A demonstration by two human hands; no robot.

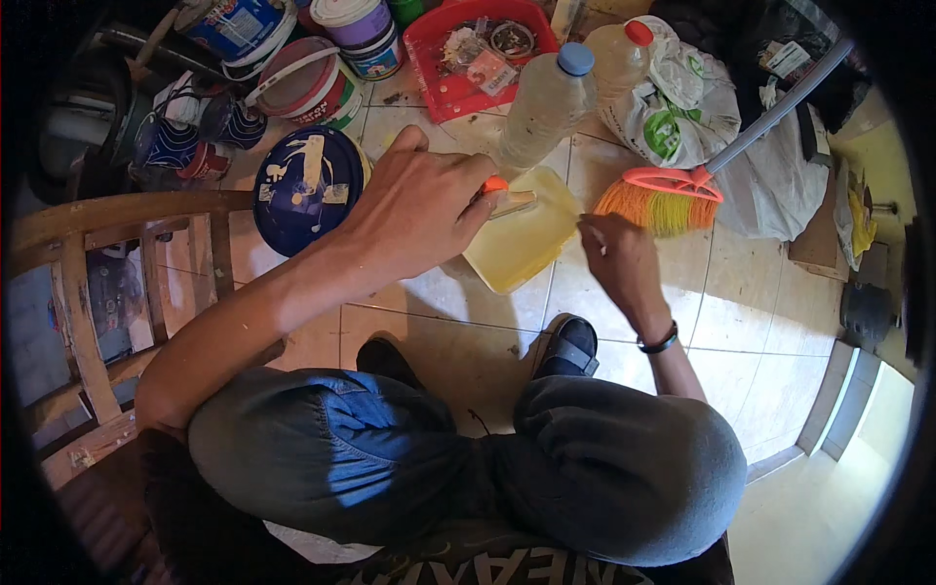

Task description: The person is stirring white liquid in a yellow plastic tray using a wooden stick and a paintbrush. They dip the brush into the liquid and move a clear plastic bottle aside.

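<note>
A shallow pale-yellow tray [519,258] lies on the tiles in front of me. Above its back left part, my left hand [429,200] is closed on an orange-handled tool [495,184]; a narrow tan and metal piece of it [514,205] shows past my fingers. My right hand [619,255] hangs at the tray's right side with fingers curled and pinched near the rim; what they hold, if anything, I cannot make out. A dark blue lidded bucket [297,210] with cream paint smears stands left of the tray.
Behind are paint buckets [309,84], a red tray of debris [444,93], bottles with blue [546,117] and red [616,73] caps. A broom [648,210] and white bags [663,107] lie right. A wooden chair [73,292] stands left; my feet [570,346] are below the tray.
</note>
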